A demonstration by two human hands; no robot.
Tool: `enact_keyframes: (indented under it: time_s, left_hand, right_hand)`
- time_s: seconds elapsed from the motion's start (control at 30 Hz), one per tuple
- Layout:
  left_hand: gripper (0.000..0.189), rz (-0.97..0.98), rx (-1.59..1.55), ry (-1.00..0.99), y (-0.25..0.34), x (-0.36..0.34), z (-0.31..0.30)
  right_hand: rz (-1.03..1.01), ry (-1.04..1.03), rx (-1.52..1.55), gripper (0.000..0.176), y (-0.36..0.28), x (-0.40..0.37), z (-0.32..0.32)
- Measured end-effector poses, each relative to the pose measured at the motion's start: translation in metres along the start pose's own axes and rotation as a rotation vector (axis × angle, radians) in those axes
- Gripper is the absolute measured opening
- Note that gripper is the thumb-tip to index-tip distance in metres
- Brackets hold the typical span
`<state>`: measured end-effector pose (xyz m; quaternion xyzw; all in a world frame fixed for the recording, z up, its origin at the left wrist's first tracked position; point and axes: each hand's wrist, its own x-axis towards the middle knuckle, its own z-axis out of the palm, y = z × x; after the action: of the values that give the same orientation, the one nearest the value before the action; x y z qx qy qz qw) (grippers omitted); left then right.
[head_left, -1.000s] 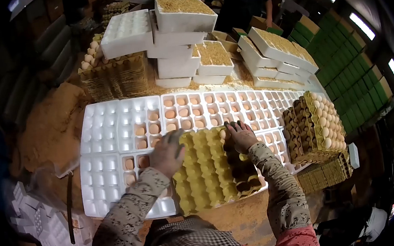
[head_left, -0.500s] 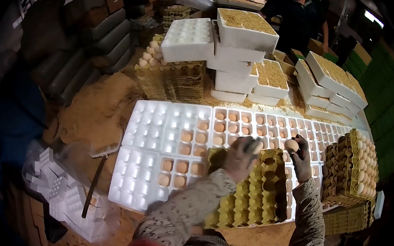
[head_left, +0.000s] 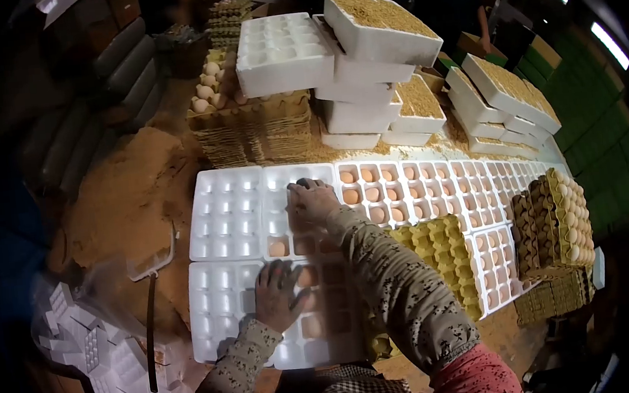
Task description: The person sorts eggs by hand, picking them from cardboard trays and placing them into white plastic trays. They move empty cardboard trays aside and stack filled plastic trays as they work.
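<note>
My left hand (head_left: 278, 297) is spread over the near white foam tray (head_left: 222, 298), its fingers stretched across the cells beside several brown eggs (head_left: 312, 326). No egg shows in its grasp. Farther back, my right hand (head_left: 315, 200) reaches left across the back foam tray (head_left: 283, 175). Its fingers curl down into a cell, and whatever they hold is hidden beneath them. My right sleeve partly covers a yellowish egg carton (head_left: 439, 249). Other foam trays (head_left: 394, 167) to the right carry eggs in their cells.
Stacked foam boxes (head_left: 384, 48) topped with husk-like filling stand at the back. A carton stack with eggs (head_left: 249, 131) is beside them; another egg stack (head_left: 553, 228) is at right. Foam scraps (head_left: 111, 356) lie lower left. A person (head_left: 444, 5) stands behind.
Both hands have moved left from the egg carton to the foam trays. The egg seen in my right hand is now out of sight. The view has shifted too.
</note>
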<state>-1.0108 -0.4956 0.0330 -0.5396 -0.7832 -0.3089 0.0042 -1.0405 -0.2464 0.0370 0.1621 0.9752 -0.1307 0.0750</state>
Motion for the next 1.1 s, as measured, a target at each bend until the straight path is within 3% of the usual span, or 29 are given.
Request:
enact_keyframes:
  time_s: [0.07, 0.1, 0.13, 0.17, 0.2, 0.27, 0.33, 0.4, 0.47, 0.53, 0.57, 0.6, 0.63, 0.67, 0.7, 0.73, 0.8, 0.83, 0.9, 0.93, 0.97, 1.03, 1.1]
  left_hand:
    - [0.040, 0.238, -0.053, -0.210, 0.017, -0.025, -0.008]
    - [0.040, 0.261, -0.035, -0.320, 0.019, -0.035, -0.005]
    - [0.040, 0.309, -0.017, -0.428, 0.020, -0.042, -0.001]
    - [0.042, 0.351, 0.050, -0.437, 0.021, -0.043, -0.002]
    - [0.044, 0.403, 0.114, -0.433, 0.023, -0.040, -0.005]
    - [0.051, 0.369, 0.177, -0.518, 0.031, -0.033, -0.012]
    - [0.029, 0.334, 0.160, -0.454, 0.017, -0.050, 0.010]
    - [0.024, 0.469, 0.106, -0.266, 0.020, -0.048, 0.011]
    - [0.020, 0.421, -0.068, -0.253, 0.017, -0.043, 0.007]
    - [0.020, -0.529, -0.749, -0.120, 0.010, -0.044, 0.032]
    - [0.032, -0.878, -0.994, -0.074, 0.042, -0.005, 0.020]
    - [0.051, -0.430, -0.792, -0.015, 0.091, 0.024, 0.023]
    - [0.060, -0.488, -0.906, -0.111, 0.158, 0.061, 0.014]
    - [0.055, -0.197, -1.041, -0.079, 0.165, 0.085, 0.053]
    - [0.059, -0.238, -1.066, -0.249, 0.244, 0.120, 0.044]
    - [0.061, -0.131, -1.244, -0.404, 0.284, 0.147, 0.070]
    - [0.054, -0.115, -1.460, -0.569, 0.385, 0.198, 0.121]
    - [0.056, -0.134, -1.622, -0.565, 0.423, 0.218, 0.159]
    - [0.057, -0.164, -1.466, -0.486, 0.473, 0.260, 0.256]
    - [0.055, -0.382, -1.466, -0.587, 0.514, 0.273, 0.240]
    - [0.053, 0.124, -0.976, -0.481, 0.500, 0.290, 0.307]
    - [0.051, 0.025, -0.932, -0.341, 0.509, 0.297, 0.344]
    - [0.049, -0.066, -0.889, -0.257, 0.521, 0.300, 0.335]
  right_hand:
    - [-0.137, 0.294, 0.365, 0.050, 0.012, -0.027, -0.001]
    - [-0.167, 0.283, 0.464, 0.049, 0.023, -0.048, -0.003]
    - [-0.103, 0.132, 0.494, 0.052, 0.020, -0.083, -0.028]
    - [-0.238, 0.273, 0.360, 0.054, 0.038, -0.108, -0.017]
    - [-0.123, 0.207, 0.377, 0.053, 0.037, -0.146, -0.036]
    - [-0.185, 0.325, 0.369, 0.054, 0.062, -0.203, -0.045]
    - [-0.067, 0.485, 0.196, 0.053, 0.087, -0.262, -0.057]
    - [0.080, 0.447, 0.138, 0.051, 0.126, -0.324, -0.086]
    - [0.254, 0.667, 0.031, 0.045, 0.176, -0.388, -0.124]
    - [0.536, 0.836, -0.165, 0.040, 0.238, -0.453, -0.174]
    - [0.688, 0.973, -0.155, 0.046, 0.291, -0.481, -0.180]
    - [0.811, 1.024, -0.277, 0.054, 0.349, -0.511, -0.186]
    - [0.964, 1.035, -0.298, 0.055, 0.415, -0.539, -0.187]
    - [1.121, 1.037, -0.312, 0.057, 0.470, -0.562, -0.187]
    - [1.269, 0.988, -0.116, 0.055, 0.507, -0.582, -0.188]
    - [1.415, 0.928, 0.086, 0.054, 0.532, -0.594, -0.190]
    - [1.069, 0.531, 0.407, 0.045, 0.537, -0.610, -0.200]
    - [1.107, 0.564, 0.484, 0.042, 0.562, -0.612, -0.187]
    - [1.121, 0.592, 0.597, 0.040, 0.596, -0.617, -0.173]
    - [1.080, 0.578, 0.611, 0.040, 0.599, -0.620, -0.173]
    - [1.051, 0.571, 0.622, 0.039, 0.601, -0.621, -0.173]
    - [0.999, 0.567, 0.638, 0.039, 0.602, -0.620, -0.175]
    - [0.944, 0.562, 0.644, 0.038, 0.598, -0.619, -0.180]
